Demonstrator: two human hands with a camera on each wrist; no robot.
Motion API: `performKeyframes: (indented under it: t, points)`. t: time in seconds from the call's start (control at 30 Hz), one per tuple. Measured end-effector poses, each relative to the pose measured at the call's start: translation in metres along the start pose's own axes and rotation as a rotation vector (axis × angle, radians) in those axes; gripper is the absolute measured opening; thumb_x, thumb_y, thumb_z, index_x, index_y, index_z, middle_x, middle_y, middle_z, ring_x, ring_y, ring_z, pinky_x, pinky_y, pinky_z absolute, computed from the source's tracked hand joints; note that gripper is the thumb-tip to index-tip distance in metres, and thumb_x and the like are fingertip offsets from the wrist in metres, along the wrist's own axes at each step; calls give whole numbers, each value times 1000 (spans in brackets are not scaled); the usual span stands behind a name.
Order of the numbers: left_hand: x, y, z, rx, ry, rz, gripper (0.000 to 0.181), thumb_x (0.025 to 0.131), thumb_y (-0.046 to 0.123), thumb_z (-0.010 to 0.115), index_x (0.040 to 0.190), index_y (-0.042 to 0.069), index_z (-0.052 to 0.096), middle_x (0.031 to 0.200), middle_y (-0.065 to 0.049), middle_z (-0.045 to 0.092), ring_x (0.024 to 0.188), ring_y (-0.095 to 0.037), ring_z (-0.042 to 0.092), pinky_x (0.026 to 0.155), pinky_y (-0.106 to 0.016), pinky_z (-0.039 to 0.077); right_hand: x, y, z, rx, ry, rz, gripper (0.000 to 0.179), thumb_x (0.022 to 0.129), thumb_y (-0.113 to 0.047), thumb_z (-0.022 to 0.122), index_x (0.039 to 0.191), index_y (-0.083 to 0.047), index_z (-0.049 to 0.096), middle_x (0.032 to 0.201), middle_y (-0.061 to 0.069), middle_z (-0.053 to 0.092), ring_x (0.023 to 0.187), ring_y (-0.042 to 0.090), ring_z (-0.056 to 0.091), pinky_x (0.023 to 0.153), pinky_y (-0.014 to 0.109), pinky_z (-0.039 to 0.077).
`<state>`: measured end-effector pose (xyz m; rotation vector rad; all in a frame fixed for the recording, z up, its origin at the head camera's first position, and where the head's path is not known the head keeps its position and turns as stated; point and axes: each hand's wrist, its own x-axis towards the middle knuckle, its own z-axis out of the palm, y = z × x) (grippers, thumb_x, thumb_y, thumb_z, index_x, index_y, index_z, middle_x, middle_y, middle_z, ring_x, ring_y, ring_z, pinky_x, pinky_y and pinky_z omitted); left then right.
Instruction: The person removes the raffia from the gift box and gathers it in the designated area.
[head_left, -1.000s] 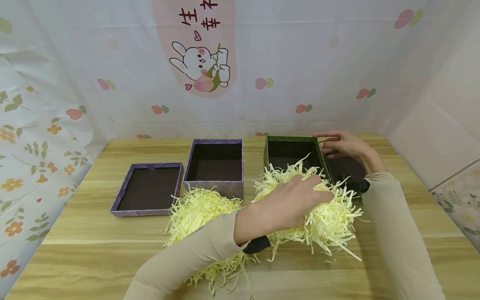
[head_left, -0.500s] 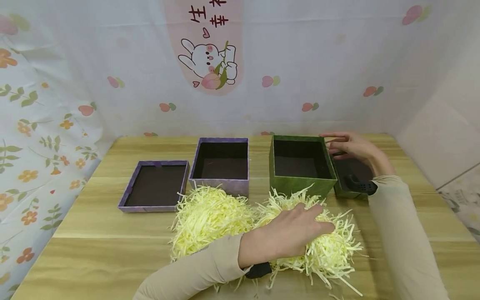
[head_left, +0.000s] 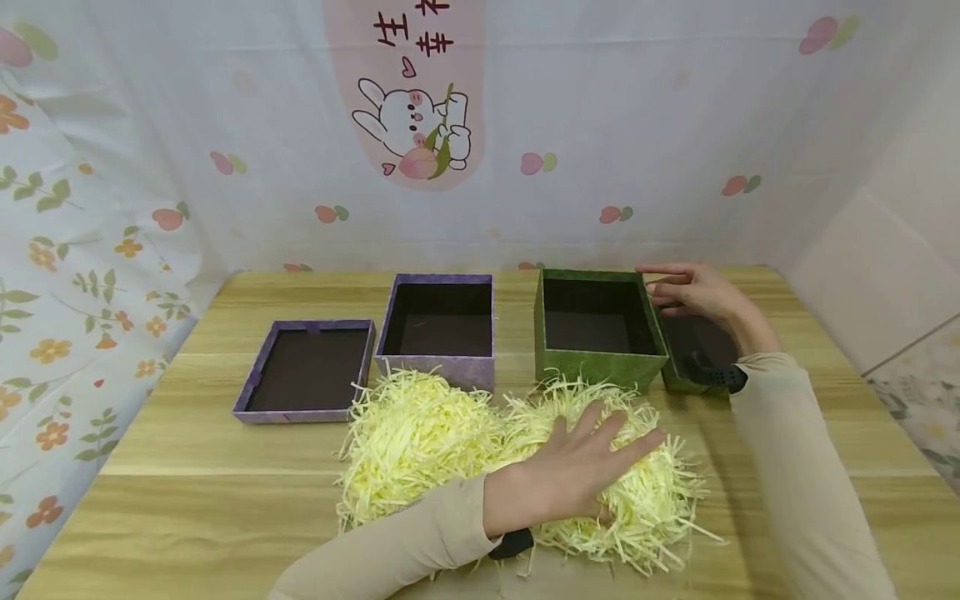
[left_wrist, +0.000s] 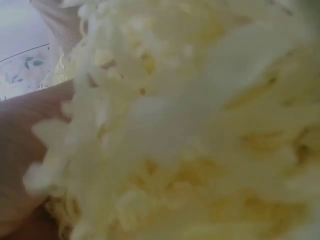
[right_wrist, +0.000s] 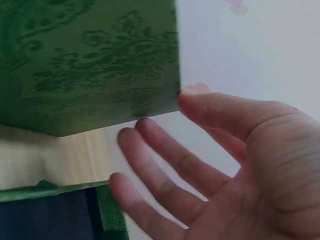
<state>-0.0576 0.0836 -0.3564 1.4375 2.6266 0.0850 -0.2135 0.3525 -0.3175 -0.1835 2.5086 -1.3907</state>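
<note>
My left hand rests with spread fingers on a pile of pale yellow shredded paper in front of the green box. In the left wrist view, blurred paper shreds fill most of the frame, and part of the hand shows at the left. At the back right corner of the open green box, my right hand touches the side with relaxed fingers. The right wrist view shows the thumb at the corner of its embossed wall, the other fingers loosely extended below.
A second heap of shredded paper adjoins the first on the left. Behind it stands an open purple box, with its purple lid lying inside up farther left. The green lid lies under my right wrist. A printed cloth hangs behind the table.
My left hand has lowered the paper from before the green box's opening onto the table and spread its fingers. The box's front is now uncovered. My right hand stays at the box's corner.
</note>
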Motion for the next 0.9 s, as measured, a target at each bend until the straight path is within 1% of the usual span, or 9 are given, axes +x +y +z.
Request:
performKeyframes:
  t: [0.07, 0.13, 0.23, 0.33, 0.43, 0.57, 0.7, 0.8, 0.9]
  points:
    - [-1, 0, 0, 9, 10, -20, 116, 68, 56, 70, 148, 35, -11, 153, -6, 11, 139, -30, 7, 101, -55, 28, -1, 3, 1, -47, 28, -29, 53, 97, -22, 52, 143, -4, 36, 134, 27, 43, 95, 9, 60, 81, 35, 51]
    - [-3, 1, 1, 49, 27, -26, 114, 69, 63, 64, 148, 34, -12, 154, -7, 7, 140, -30, 5, 102, -58, 23, -3, 7, 2, -92, 50, -59, 53, 97, -23, 52, 143, -3, 35, 132, 28, 45, 93, 9, 61, 79, 34, 51]
    - [-6, 3, 1, 147, 42, -17, 103, 74, 74, 49, 150, 31, -6, 154, -6, 9, 139, -32, 8, 103, -60, 18, -12, 10, -1, -133, 97, -87, 52, 98, -23, 49, 143, -2, 35, 128, 28, 49, 91, 8, 62, 76, 32, 52]
    - [-10, 5, -1, 231, 42, -6, 97, 77, 82, 32, 151, 29, 0, 154, -4, 13, 139, -34, 7, 105, -61, 11, -22, 9, -6, -116, 139, -84, 52, 98, -26, 49, 143, -3, 35, 128, 26, 51, 90, 2, 61, 75, 27, 51]
    - [-16, 6, -7, 251, 44, 11, 91, 80, 81, 24, 151, 28, 2, 155, -3, 10, 139, -34, 0, 105, -60, 5, -30, 7, -12, -126, 157, -95, 51, 98, -25, 48, 142, -1, 36, 127, 25, 51, 90, 0, 61, 74, 24, 51]
    - [-24, 3, -19, 265, 94, 23, 92, 80, 76, 38, 151, 28, 5, 155, -7, 3, 139, -33, -7, 105, -61, 5, -38, 6, -15, -160, 152, -110, 50, 98, -26, 48, 140, 0, 38, 128, 23, 52, 91, -2, 59, 75, 22, 50]
    - [-34, -7, -36, 213, 89, 0, 105, 71, 73, 54, 151, 28, 2, 155, -9, 0, 139, -33, -8, 105, -60, 5, -48, 8, -14, -196, 153, -133, 47, 98, -22, 49, 138, 1, 41, 124, 18, 56, 91, -2, 59, 74, 22, 50]
    - [-44, -23, -46, 135, 86, 10, 114, 63, 73, 60, 151, 28, 3, 155, -10, 1, 139, -32, -6, 105, -60, 7, -57, 9, -13, -235, 145, -167, 44, 98, -18, 50, 136, 3, 43, 118, 16, 59, 90, -3, 58, 72, 20, 50]
    - [-58, -47, -53, 57, 120, 24, 115, 60, 74, 61, 151, 25, 10, 154, -12, 6, 139, -32, -1, 105, -61, 8, -67, 10, -13, -278, 136, -234, 42, 97, -13, 50, 134, 5, 44, 115, 6, 62, 90, -5, 57, 71, 17, 48]
